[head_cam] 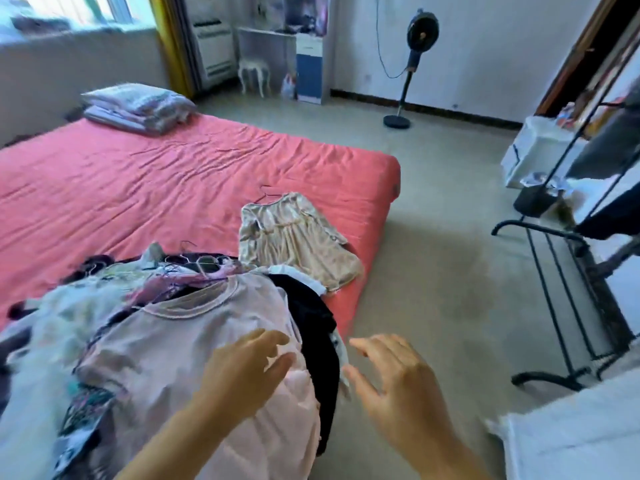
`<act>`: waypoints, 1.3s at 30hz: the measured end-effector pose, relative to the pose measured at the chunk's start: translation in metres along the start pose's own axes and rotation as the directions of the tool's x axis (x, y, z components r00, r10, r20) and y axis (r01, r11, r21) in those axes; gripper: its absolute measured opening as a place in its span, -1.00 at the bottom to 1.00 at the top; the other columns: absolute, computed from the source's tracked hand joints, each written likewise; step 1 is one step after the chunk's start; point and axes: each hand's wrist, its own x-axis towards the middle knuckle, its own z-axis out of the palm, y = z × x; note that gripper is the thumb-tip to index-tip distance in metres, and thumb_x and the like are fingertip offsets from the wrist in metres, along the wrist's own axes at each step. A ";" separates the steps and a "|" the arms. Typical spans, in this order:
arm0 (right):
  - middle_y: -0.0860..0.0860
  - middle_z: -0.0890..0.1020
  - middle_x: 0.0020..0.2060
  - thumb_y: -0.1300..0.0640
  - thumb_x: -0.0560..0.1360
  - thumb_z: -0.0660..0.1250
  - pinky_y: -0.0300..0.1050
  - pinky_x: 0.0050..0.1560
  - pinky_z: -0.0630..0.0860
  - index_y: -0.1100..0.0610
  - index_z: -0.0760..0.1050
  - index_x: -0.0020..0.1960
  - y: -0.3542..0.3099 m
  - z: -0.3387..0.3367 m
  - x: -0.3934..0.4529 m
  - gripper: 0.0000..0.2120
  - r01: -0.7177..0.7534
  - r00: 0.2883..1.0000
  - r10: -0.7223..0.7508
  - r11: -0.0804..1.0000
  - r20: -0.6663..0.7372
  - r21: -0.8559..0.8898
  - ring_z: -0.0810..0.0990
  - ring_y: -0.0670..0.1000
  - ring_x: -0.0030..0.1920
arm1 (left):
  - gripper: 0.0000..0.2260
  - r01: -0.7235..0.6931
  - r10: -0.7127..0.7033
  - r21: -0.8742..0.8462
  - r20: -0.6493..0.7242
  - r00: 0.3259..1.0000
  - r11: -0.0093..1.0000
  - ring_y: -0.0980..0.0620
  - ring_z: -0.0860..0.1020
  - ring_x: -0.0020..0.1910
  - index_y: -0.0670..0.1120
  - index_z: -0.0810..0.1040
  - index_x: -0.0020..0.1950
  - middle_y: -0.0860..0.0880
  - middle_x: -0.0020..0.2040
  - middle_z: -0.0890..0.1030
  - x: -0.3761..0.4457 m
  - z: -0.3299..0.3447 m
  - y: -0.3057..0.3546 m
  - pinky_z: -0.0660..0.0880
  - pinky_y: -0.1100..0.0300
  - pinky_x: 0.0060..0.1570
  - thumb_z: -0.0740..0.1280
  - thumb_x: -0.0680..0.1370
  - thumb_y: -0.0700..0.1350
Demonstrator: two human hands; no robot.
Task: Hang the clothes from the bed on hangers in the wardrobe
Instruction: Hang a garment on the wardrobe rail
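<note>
- The pink top (194, 358) lies uppermost on the clothes pile (86, 327) at the near left, on the near end of the bed (173, 168); its collar points to the far side and its hem comes near, so its long axis runs near to far.
- The left hand (242, 372) hovers over the right edge of the pink top, fingers spread and only loosely bent, gripping nothing; whether the fingertips touch the cloth cannot be told.
- The right hand (394, 379) is held just right of the pile, above the floor (433, 271), fingers spread and relaxed, holding nothing.
- A black garment (315, 327) lies along the right side of the pink top, between the two hands, and hangs over the bed's edge.
- Wire hangers (201, 261) lie tangled at the far end of the pile.
- A beige dress (294, 244) lies flat on the bed beyond the pile, touching its far right edge, neck to the far left and skirt to the near right, with a hanger hook (266, 190) showing past its neck.
- Folded bedding (138, 107) sits at the far left of the bed.
- A black clothes rack (561, 306) stands at the right, with dark clothes hanging on it.
- A standing fan (412, 64) is by the far wall, a white stool (254, 72) to its left.
</note>
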 end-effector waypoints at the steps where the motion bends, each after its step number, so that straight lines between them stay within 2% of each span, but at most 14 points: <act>1: -0.09 0.59 -0.22 -0.05 0.36 0.27 -0.28 -0.18 0.42 0.06 0.59 -0.06 -0.002 0.012 0.012 -0.74 0.010 1.000 -0.010 1.000 0.022 0.013 0.50 -0.08 -0.15 | -0.75 0.023 -0.023 0.003 -0.006 1.000 1.000 0.31 0.48 -0.17 0.20 0.49 0.19 0.25 -0.11 0.46 0.006 -0.005 -0.013 0.31 0.44 -0.23 0.20 0.54 0.18; 4: -0.11 0.58 -0.17 -0.05 0.36 0.26 -0.34 -0.13 0.40 0.05 0.58 -0.05 -0.004 0.039 0.043 -0.74 0.006 0.996 -0.012 0.998 0.091 0.065 0.47 -0.11 -0.10 | -0.78 0.076 -0.077 -0.018 -0.053 0.996 0.997 0.31 0.45 -0.19 0.18 0.50 0.16 0.25 -0.11 0.46 0.023 -0.016 -0.039 0.28 0.49 -0.28 0.23 0.55 0.14; 7: -0.11 0.56 -0.15 -0.06 0.36 0.25 -0.39 -0.10 0.35 0.05 0.58 -0.04 0.001 0.063 0.079 -0.72 -0.008 0.991 -0.005 0.996 0.137 0.089 0.45 -0.13 -0.09 | -0.78 0.131 -0.138 -0.080 -0.102 0.985 0.988 0.26 0.48 -0.20 0.13 0.54 0.14 0.23 -0.14 0.48 0.049 -0.024 -0.060 0.41 0.32 -0.17 0.26 0.53 0.13; 9: -0.11 0.57 -0.13 -0.08 0.37 0.24 -0.38 -0.08 0.35 0.05 0.59 -0.02 0.009 0.079 0.106 -0.70 -0.020 0.986 0.002 0.994 0.169 0.107 0.45 -0.14 -0.07 | -0.76 0.136 -0.150 -0.100 -0.141 0.979 0.986 0.24 0.48 -0.22 0.11 0.56 0.12 0.23 -0.17 0.47 0.072 -0.028 -0.071 0.47 0.23 -0.14 0.26 0.52 0.14; 12: -0.15 0.56 -0.12 -0.11 0.38 0.22 -0.35 -0.13 0.39 0.03 0.58 -0.01 0.025 0.106 0.148 -0.68 -0.043 0.975 0.011 0.990 0.223 0.138 0.46 -0.15 -0.05 | -0.78 0.170 -0.185 -0.099 -0.179 0.966 0.981 0.23 0.47 -0.21 0.11 0.56 0.12 0.20 -0.16 0.49 0.110 -0.030 -0.087 0.46 0.21 -0.12 0.28 0.53 0.11; 14: -0.14 0.57 -0.14 -0.08 0.37 0.28 -0.29 -0.14 0.41 0.04 0.58 -0.02 0.036 0.126 0.178 -0.72 -0.048 0.968 0.009 0.988 0.249 0.150 0.47 -0.15 -0.07 | -0.75 0.201 -0.218 -0.102 -0.190 0.957 0.974 0.23 0.47 -0.22 0.11 0.56 0.09 0.20 -0.17 0.49 0.138 -0.026 -0.099 0.46 0.21 -0.12 0.23 0.51 0.17; 17: -0.10 0.58 -0.16 0.01 0.33 0.37 -0.27 -0.13 0.43 0.06 0.58 -0.03 0.060 0.166 0.228 -0.76 -0.051 0.939 -0.012 0.983 0.343 0.175 0.54 -0.06 -0.11 | -0.61 0.267 -0.283 -0.116 -0.151 0.947 0.957 0.24 0.47 -0.25 0.11 0.57 0.08 0.21 -0.19 0.47 0.187 -0.012 -0.118 0.47 0.23 -0.15 0.11 0.42 0.23; 20: -0.13 0.56 -0.14 0.02 0.33 0.38 -0.39 -0.09 0.38 0.05 0.56 -0.03 0.097 0.215 0.285 -0.76 -0.061 0.903 -0.036 0.976 0.427 0.209 0.51 -0.10 -0.08 | -0.53 0.330 -0.347 -0.134 -0.137 0.928 0.934 0.27 0.48 -0.27 0.13 0.57 0.06 0.23 -0.19 0.47 0.248 0.007 -0.142 0.40 0.32 -0.24 0.03 0.40 0.30; 22: -0.14 0.55 -0.14 0.02 0.32 0.40 -0.43 -0.07 0.36 0.05 0.56 -0.03 0.128 0.252 0.332 -0.75 -0.064 0.882 -0.049 0.973 0.469 0.222 0.50 -0.13 -0.07 | -0.59 0.385 -0.400 -0.138 -0.104 0.911 0.913 0.28 0.46 -0.25 0.13 0.56 0.07 0.24 -0.17 0.46 0.302 0.021 -0.157 0.34 0.35 -0.27 0.08 0.44 0.28; 24: -0.10 0.58 -0.13 0.02 0.32 0.41 -0.38 -0.03 0.36 0.08 0.58 0.00 0.160 0.288 0.376 -0.72 -0.055 0.866 -0.061 0.975 0.496 0.216 0.52 -0.13 -0.06 | -0.63 0.447 -0.460 -0.158 -0.051 0.887 0.880 0.26 0.48 -0.20 0.12 0.56 0.09 0.22 -0.14 0.46 0.357 0.035 -0.171 0.39 0.29 -0.19 0.14 0.46 0.26; 26: -0.07 0.60 -0.13 0.02 0.32 0.38 -0.32 -0.02 0.36 0.10 0.59 0.02 0.194 0.326 0.415 -0.69 -0.067 0.843 -0.054 0.977 0.535 0.204 0.57 -0.06 -0.07 | -0.53 0.495 -0.505 -0.175 -0.015 0.863 0.851 0.24 0.52 -0.17 0.11 0.56 0.09 0.21 -0.13 0.48 0.410 0.054 -0.186 0.43 0.24 -0.13 0.05 0.40 0.31; 30: -0.02 0.59 0.00 -0.03 0.38 0.31 -0.26 0.08 0.34 0.12 0.56 0.14 0.260 0.397 0.477 -0.61 -0.082 0.795 -0.016 0.988 0.607 0.133 0.54 0.02 0.09 | -0.73 0.579 -0.569 -0.163 0.107 0.815 0.799 0.23 0.52 -0.09 0.09 0.51 0.21 0.21 0.00 0.47 0.496 0.094 -0.219 0.44 0.26 -0.04 0.24 0.55 0.11; 33: -0.01 0.53 0.14 0.00 0.48 0.33 -0.22 0.20 0.31 0.11 0.48 0.25 0.305 0.452 0.513 -0.62 -0.078 0.751 -0.010 0.992 0.661 0.104 0.43 0.01 0.22 | -0.73 0.615 -0.600 -0.120 0.142 0.787 0.779 0.19 0.51 0.03 0.10 0.48 0.23 0.19 0.10 0.48 0.542 0.122 -0.243 0.42 0.25 -0.01 0.23 0.56 0.11; 39: 0.02 0.47 0.19 -0.02 0.49 0.32 -0.18 0.21 0.29 0.13 0.40 0.31 0.358 0.554 0.570 -0.56 -0.060 0.745 -0.004 0.996 0.667 0.073 0.37 0.04 0.24 | -0.74 0.648 -0.631 -0.069 0.167 0.757 0.759 0.25 0.42 0.07 0.11 0.46 0.22 0.25 0.07 0.40 0.604 0.165 -0.291 0.25 0.36 -0.16 0.22 0.56 0.11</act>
